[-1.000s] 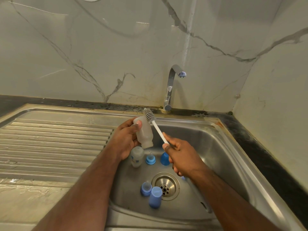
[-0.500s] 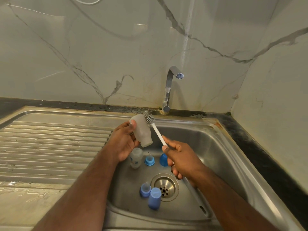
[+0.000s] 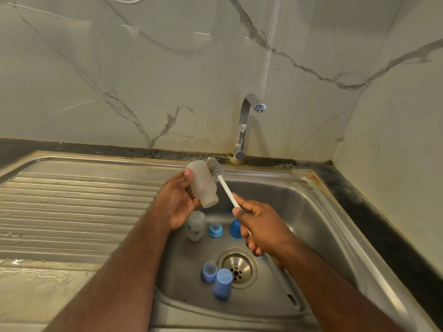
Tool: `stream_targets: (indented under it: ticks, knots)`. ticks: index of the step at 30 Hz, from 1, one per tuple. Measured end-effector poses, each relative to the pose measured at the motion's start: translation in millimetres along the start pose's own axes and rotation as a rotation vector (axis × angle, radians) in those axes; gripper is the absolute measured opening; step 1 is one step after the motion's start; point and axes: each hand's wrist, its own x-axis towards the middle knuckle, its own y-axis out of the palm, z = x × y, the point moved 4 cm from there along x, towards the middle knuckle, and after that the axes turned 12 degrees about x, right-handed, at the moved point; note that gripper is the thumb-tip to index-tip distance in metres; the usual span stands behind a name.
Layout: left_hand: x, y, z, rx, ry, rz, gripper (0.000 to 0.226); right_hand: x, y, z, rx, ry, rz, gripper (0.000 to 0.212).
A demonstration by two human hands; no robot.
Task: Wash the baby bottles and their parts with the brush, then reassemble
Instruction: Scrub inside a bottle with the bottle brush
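Both hands are raised over the sink (image 3: 318, 207). Left hand (image 3: 178, 203) grips a frosted bottle (image 3: 202, 185), fingers and thumb curled round its body; the bottle is tilted, its closed base up and to the left, its open threaded neck down and to the right. Right hand (image 3: 260, 227) is clenched round the white handle of the brush (image 3: 224, 184), thumb lying along the shaft. The shaft slants up and to the left from that fist, and the grey bristled head lies against the upper right side of the bottle, outside it. The lower end of the handle runs on past the right wrist, down toward the near right side of the basin.

Below the hands, on the basin floor, a second bottle (image 3: 196, 225) with print on its side stands just under the left palm. Beside it to the right sits a blue ring with a teat (image 3: 215, 229), then a blue cap (image 3: 235, 228), partly hidden by the right hand. Nearer the person, just left of the drain (image 3: 237, 267), another blue ring with a teat (image 3: 209, 271) touches or nearly touches a taller blue cap (image 3: 223, 283).

A chrome tap (image 3: 243, 128) rises behind the basin, its spout turned right. A ribbed draining board (image 3: 72, 207) stretches left. Marble-patterned walls (image 3: 143, 80) enclose the corner.
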Motion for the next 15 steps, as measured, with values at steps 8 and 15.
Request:
stream_targets:
  ticks: [8, 15]
  knots:
    - [-1.3, 3.9, 3.4, 0.029, -0.003, 0.04, 0.046, 5.3, -1.9, -4.2, -0.079, 0.022, -0.019, 0.045]
    - [6.0, -2.3, 7.3, -0.047, -0.048, -0.005, 0.041, -0.7, 3.5, -0.3, -0.016, -0.039, 0.014, 0.044]
